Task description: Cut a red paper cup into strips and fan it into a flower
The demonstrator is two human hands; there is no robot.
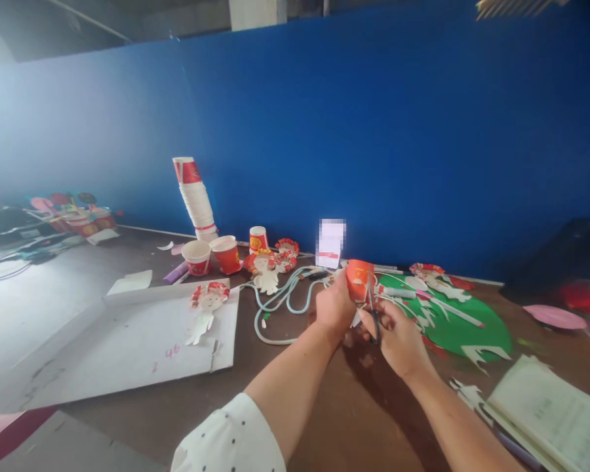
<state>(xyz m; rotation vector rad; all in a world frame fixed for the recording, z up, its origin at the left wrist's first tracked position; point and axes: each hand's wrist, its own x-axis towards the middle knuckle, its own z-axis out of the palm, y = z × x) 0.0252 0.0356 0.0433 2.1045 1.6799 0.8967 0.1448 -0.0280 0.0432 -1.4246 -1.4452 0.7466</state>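
My left hand (pixel 335 303) grips a red paper cup (pixel 360 278) and holds it up off the brown table. My right hand (pixel 396 334) has its fingers through the dark handles of a pair of scissors (pixel 375 324). The scissor blades point up along the cup's right side; whether they bite into the paper, I cannot tell. Just right of the hands, white paper scraps and a white marker (pixel 398 292) lie on a green round sheet (pixel 476 321). A pale cord (pixel 275 340) loops on the table to the left.
A tall stack of paper cups (pixel 196 203) leans by the blue partition (pixel 373 131). Nearer stand red cups (pixel 196 257) and paper-cut figures (pixel 265 269). A white board (pixel 128 341) bears another figure (pixel 209 305). An open book (pixel 553 406) lies at right; a lit phone (pixel 330 239) stands behind.
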